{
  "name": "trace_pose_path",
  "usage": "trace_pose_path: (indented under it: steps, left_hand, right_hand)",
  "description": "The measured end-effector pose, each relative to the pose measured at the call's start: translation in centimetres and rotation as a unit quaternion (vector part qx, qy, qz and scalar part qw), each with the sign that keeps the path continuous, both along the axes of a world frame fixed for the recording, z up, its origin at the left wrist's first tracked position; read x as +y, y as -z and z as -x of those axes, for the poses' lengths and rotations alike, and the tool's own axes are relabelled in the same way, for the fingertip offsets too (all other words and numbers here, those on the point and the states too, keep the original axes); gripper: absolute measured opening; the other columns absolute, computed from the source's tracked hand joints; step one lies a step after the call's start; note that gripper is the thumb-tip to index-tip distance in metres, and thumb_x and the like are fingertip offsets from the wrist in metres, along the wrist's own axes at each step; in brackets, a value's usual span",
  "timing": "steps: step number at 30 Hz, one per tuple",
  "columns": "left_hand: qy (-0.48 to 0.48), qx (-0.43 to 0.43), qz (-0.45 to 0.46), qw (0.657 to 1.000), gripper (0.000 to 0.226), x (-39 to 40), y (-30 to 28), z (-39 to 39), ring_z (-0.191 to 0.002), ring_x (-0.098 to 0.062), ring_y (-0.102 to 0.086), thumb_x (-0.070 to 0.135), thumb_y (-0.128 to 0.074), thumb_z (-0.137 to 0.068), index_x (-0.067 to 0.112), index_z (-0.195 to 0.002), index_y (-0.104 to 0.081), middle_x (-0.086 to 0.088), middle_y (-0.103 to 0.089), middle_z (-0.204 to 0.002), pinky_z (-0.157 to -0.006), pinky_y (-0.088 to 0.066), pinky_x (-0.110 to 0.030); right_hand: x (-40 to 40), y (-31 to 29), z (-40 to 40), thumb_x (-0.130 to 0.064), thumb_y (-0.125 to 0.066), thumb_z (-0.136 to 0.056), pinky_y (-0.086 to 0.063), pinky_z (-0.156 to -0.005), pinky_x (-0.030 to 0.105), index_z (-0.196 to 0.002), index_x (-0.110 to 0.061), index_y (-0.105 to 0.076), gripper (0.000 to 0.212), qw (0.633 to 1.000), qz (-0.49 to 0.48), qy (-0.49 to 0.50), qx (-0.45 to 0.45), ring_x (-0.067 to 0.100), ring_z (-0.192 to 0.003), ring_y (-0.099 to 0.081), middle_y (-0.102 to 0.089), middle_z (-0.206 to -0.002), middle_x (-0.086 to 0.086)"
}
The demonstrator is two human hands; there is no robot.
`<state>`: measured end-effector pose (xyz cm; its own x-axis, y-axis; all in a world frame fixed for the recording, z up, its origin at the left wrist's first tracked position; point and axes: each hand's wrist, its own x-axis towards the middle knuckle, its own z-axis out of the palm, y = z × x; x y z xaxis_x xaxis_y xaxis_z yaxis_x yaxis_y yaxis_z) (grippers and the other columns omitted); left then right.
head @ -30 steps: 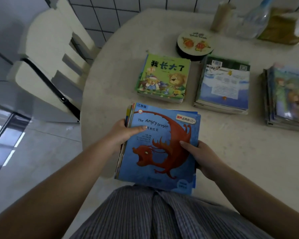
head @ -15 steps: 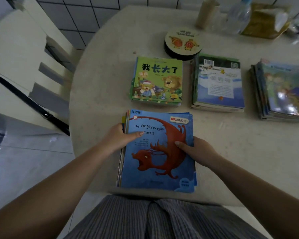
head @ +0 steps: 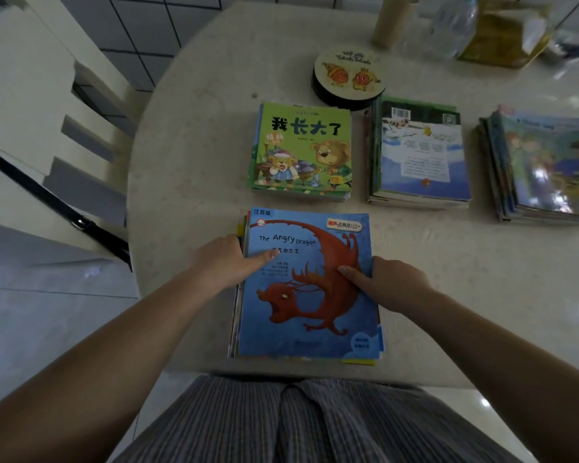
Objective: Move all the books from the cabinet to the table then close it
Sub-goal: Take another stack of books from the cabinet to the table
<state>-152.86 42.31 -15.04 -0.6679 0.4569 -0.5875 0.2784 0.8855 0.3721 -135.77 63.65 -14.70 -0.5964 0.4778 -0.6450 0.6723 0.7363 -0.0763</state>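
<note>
clearly the risk sits with the angry dragon stack [head: 310,285], which lies on the surface [head: 194,135] right at its near edge, just in front of the green bear-cover stack [head: 301,150]. the left hand [head: 223,264] and right hand [head: 393,284] clasp the angry dragon stack at its two sides, thumbs flat on the cover, fingers hidden underneath. if they slide out carelessly, the thin, unevenly fanned books could shear or tip off that edge.
</note>
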Motion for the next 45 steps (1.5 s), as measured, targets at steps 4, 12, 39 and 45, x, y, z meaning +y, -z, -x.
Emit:
trace_pose_path:
  steps: [4,12,39,45]
  left_hand:
    - [-0.081,0.012,-0.043,0.996,0.068,-0.9,-0.1,-1.4,-0.082,-0.017,-0.062,0.073,-0.058,-0.071,0.014,-0.102,-0.047,0.0,-0.061,-0.093,-0.072,-0.055,-0.037]
    - [-0.253,-0.046,-0.164,0.953,0.067,-1.8,-1.0,-4.8,-0.097,-0.017,-0.053,0.04,-0.068,-0.083,0.01,-0.135,-0.038,-0.002,-0.051,-0.108,-0.085,-0.046,-0.034]
    - [-0.685,0.093,-0.355,0.629,0.03,-4.4,-5.7,-40.5,-0.101,-0.017,-0.063,0.026,-0.063,-0.089,0.023,-0.117,-0.054,0.0,-0.065,-0.109,-0.092,-0.052,-0.038]
    - [-0.748,0.134,-0.368,0.536,0.027,-7.4,-5.9,-50.6,-0.102,-0.017,-0.064,0.024,-0.063,-0.089,0.024,-0.115,-0.055,0.0,-0.065,-0.108,-0.091,-0.053,-0.039]
  right_hand:
    - [0.5,0.3,-0.4,-0.086,-0.027,-0.068,-0.05,-0.069,0.034,-0.096,-0.018,-0.057,0.079,0.996,0.061,0.035,0.046,0.019,-0.076,-0.06,-0.065,-0.088,0.0]
    - [1.6,-0.2,-1.9,-0.075,-0.031,-0.08,-0.038,-0.053,0.03,-0.077,-0.018,-0.046,0.059,0.994,0.055,-0.053,0.084,0.013,-0.062,-0.051,-0.053,-0.068,-0.004]
    - [-8.7,-6.8,-13.3,-0.029,-0.064,-0.086,-0.054,-0.082,0.032,-0.109,-0.024,-0.056,0.025,0.797,0.448,-0.361,0.181,0.008,-0.089,-0.063,-0.063,-0.096,-0.006]
    - [-14.6,-7.7,-19.3,-0.034,-0.062,-0.086,-0.056,-0.083,0.031,-0.117,-0.028,-0.057,0.032,0.738,0.44,-0.498,0.12,0.006,-0.095,-0.063,-0.064,-0.107,-0.007]
